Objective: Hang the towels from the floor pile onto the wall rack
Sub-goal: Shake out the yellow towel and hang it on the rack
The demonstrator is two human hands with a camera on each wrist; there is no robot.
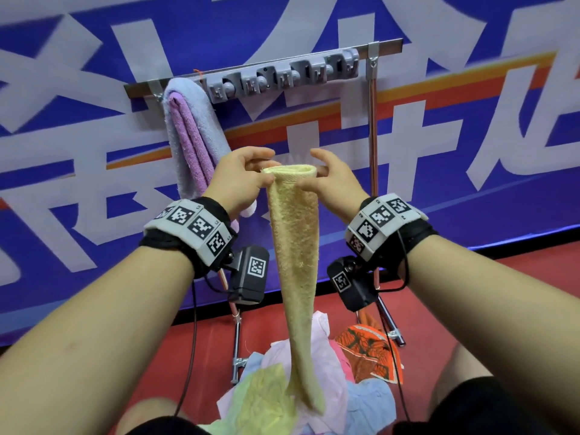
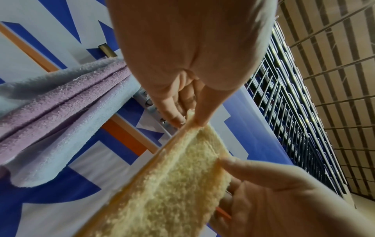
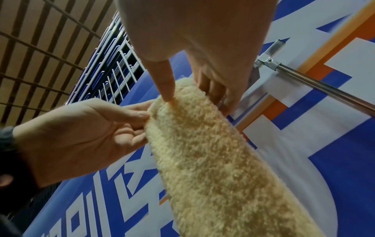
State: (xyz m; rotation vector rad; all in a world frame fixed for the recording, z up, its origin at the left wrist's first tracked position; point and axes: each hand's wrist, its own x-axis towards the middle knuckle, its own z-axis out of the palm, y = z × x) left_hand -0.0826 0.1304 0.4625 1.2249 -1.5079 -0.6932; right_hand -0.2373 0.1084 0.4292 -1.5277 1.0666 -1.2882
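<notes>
A long yellow towel (image 1: 296, 246) hangs from both hands in front of the wall rack (image 1: 270, 72), its lower end trailing onto the floor pile (image 1: 314, 384). My left hand (image 1: 241, 177) pinches the left end of the towel's folded top edge between thumb and fingers. My right hand (image 1: 326, 180) pinches the right end of that edge. In the left wrist view the yellow towel (image 2: 168, 184) runs from my left hand (image 2: 188, 118) to the other hand. The right wrist view shows my right hand (image 3: 182, 94) on the yellow towel (image 3: 213, 160). A lilac and purple towel (image 1: 194, 136) hangs on the rack's left end.
Grey clips (image 1: 282, 78) line the rack's middle. A metal stand pole (image 1: 373, 136) runs down at the right to feet on the red floor (image 1: 470, 296). The pile holds pink, blue, pale green and orange patterned (image 1: 367, 350) cloths. A blue and white banner (image 1: 78, 152) covers the wall.
</notes>
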